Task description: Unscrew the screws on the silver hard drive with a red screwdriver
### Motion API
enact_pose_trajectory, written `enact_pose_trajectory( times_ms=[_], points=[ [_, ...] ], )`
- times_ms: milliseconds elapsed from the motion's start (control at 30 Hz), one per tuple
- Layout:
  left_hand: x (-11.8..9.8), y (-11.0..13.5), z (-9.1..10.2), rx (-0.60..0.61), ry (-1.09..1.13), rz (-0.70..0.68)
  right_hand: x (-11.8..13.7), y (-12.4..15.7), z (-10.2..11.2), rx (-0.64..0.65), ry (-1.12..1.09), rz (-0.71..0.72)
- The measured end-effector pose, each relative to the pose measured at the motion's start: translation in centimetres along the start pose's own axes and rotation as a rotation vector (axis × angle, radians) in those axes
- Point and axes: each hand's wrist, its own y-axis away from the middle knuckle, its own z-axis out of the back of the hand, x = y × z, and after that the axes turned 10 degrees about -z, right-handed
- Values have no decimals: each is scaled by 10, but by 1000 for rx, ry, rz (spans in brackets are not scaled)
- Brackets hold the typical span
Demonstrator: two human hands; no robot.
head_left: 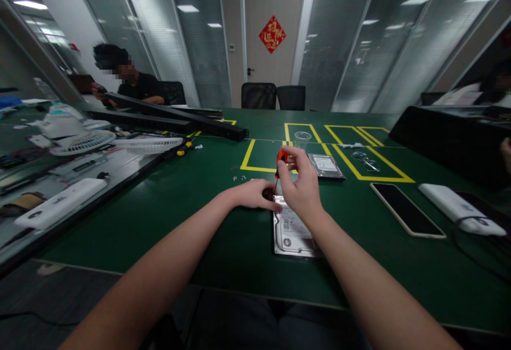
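The right hand point(299, 180) is closed around a red and black screwdriver point(281, 156). It stands almost straight up, with its thin metal end pointing down at the top left corner of a silver hard drive point(293, 235). The hard drive lies flat on the green desk point(191, 201), right in front of the person. The left hand point(255, 193) is beside that same corner, with its fingers bent and its thumb on the edge of the drive; I cannot tell if it is gripping anything. Some tiny bits point(239, 178) lie on the desk just past the left hand. Past the right hand is another hard drive point(325, 164), near a clear cup point(302, 137) and some yellow tape point(247, 154). A phone point(407, 210) lies off to the right, with its dark screen up. Far to the left is a white fan point(80, 140).
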Motion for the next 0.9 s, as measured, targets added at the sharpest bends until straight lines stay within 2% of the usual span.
enact_pose_trajectory(
  times_ms=[467,900],
  points=[
    [0,0,0,6,12,3,1,-1,0,-14,-18,-9],
    [-1,0,0,0,1,8,-5,2,-4,18,-105,-80]
  ],
)
